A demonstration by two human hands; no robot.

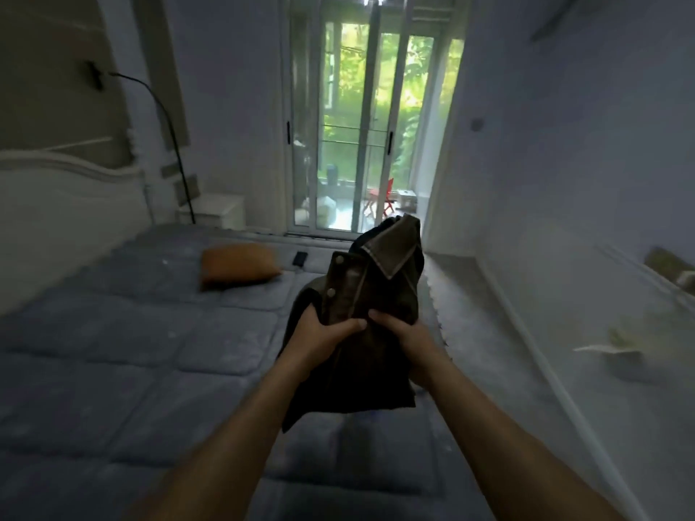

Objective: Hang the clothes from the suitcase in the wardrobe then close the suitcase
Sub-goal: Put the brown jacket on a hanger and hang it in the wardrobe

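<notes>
1. Head view, the only one we have: a dark brown folded garment with a stiff collar and metal snap buttons (376, 287) is up in the air in front of the person, above the right-hand part of a bed with a grey-blue quilted cover (131, 351).
2. The key relation: the bundle's long axis runs straight away from the person. The collar end points up and ahead towards the tall glass sliding door (361, 144), and the loose lower end hangs down by the wrists.
3. The left hand (323, 332) grips the bundle's left edge about mid-length, thumb laid across the top and fingers curled under.
4. The right hand (406, 336) clamps the right edge at the same level, thumb on top. The fingers underneath are hidden, so probably wrapped round the cloth.
5. Neither hand is nearer; they sit level, close together, with the cloth between them.
6. Both forearms reach forward, nearly straight.
7. A flat orange pillow (239, 263) lies on the bed, well to the left of the garment.
8. No suitcase, wardrobe or hanger shows here, so the next move looks like a turn towards the wardrobe.
</notes>
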